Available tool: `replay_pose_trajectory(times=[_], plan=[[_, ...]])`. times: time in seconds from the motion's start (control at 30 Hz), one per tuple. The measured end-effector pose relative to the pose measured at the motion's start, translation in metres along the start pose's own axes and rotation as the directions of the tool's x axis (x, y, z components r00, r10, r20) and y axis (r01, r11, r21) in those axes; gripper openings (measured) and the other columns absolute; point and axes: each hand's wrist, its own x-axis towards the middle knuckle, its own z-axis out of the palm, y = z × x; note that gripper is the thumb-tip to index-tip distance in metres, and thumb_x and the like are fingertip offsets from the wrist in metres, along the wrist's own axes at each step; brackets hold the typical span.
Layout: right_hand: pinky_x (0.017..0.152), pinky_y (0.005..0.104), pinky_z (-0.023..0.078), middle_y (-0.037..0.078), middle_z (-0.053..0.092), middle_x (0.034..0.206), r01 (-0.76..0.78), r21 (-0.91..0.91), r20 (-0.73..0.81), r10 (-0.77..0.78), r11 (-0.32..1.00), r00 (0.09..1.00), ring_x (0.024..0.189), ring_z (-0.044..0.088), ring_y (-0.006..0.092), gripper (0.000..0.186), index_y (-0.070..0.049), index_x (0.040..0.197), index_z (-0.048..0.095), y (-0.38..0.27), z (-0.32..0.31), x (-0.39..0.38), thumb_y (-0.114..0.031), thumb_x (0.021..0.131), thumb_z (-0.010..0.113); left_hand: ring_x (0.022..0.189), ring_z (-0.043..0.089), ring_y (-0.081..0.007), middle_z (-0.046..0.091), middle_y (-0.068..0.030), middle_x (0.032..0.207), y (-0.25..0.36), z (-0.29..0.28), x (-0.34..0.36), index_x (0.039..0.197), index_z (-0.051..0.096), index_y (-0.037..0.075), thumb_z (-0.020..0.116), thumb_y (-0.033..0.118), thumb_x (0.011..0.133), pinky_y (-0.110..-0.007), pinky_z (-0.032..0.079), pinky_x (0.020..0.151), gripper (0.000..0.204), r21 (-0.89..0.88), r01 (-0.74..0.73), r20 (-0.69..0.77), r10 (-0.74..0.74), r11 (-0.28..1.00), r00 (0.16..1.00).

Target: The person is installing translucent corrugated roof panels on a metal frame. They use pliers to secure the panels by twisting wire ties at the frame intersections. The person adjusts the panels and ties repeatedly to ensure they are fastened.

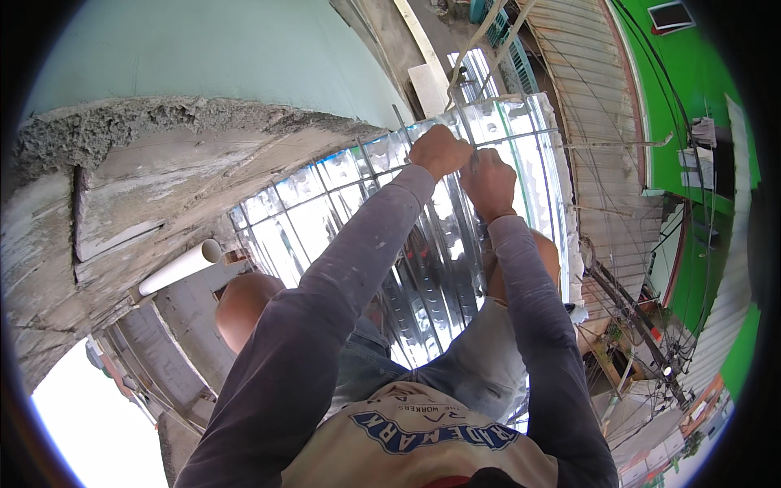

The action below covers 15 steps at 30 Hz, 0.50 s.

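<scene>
Left hand: the left hand (439,152) is clenched, knuckles up, over the bars near the sheet's far edge; what its fingers enclose cannot be told.
Right hand: the right hand (490,183) is just beside it, fingers folded in and meeting near a bar; whether they grip the bar or something small is hidden.
Steel bars: thin steel bars (521,137) cross in a grid over the sheet; the hands are at this grid, nearer the sheet's far right corner than its far left one.
Shiny sheet: the ribbed, mirror-like sheet (301,232) spreads below the hands and between the person's bent knees, its far left corner close to the concrete.
Sleeves: both forearms wear long purple-grey sleeves (350,244), the left one marked with pale specks.
Concrete: a rough-edged concrete ledge (154,183) runs along the left, under a pale green wall (220,49).
Pipe: a white pipe (183,266) points its open end toward the sheet's left side.
Right of the sheet: a rusty corrugated roof (590,89), dark cables and a bright green wall (683,73).
</scene>
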Motion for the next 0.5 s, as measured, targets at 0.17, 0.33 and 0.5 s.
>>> replay_pose_trajectory(times=[0.17,0.33,0.5], plan=[[0.055,0.0492,0.054,0.015,0.064,0.078,0.022,0.016,-0.018,-0.021,1.0,1.0,0.061,0.067,0.0372,0.018,-0.006,0.086,0.061,-0.002,0.0,0.001,-0.019,0.095,0.07,0.093,0.076,-0.0394,0.078,-0.0216,0.092,-0.002,0.007,-0.011,0.091,0.083,0.004,0.065,0.026,0.083,-0.046,0.059,0.085,0.029,-0.16,0.015,-0.063,-0.026,0.987,0.998],[0.054,0.049,0.054,0.015,0.063,0.077,0.078,0.038,-0.002,-0.078,0.996,0.997,0.06,0.066,0.0367,0.017,-0.004,0.086,0.06,0.0,-0.003,0.002,-0.016,0.095,0.068,0.094,0.077,-0.0355,0.08,-0.0176,0.096,0.008,0.006,-0.021,0.098,0.084,0.008,0.067,0.023,0.085,-0.043,0.059,0.087,0.026,-0.204,0.002,-0.157,-0.035,0.979,0.987],[0.055,0.049,0.054,0.015,0.063,0.077,0.027,-0.007,0.011,-0.027,1.0,1.0,0.063,0.067,0.0366,0.016,-0.005,0.088,0.06,-0.004,0.004,0.002,-0.017,0.095,0.067,0.095,0.077,-0.0323,0.081,-0.0142,0.102,0.003,0.015,-0.019,0.104,0.083,0.01,0.071,0.024,0.087,-0.042,0.059,0.088,0.025,-0.304,0.014,-0.222,-0.085,0.953,0.971]])
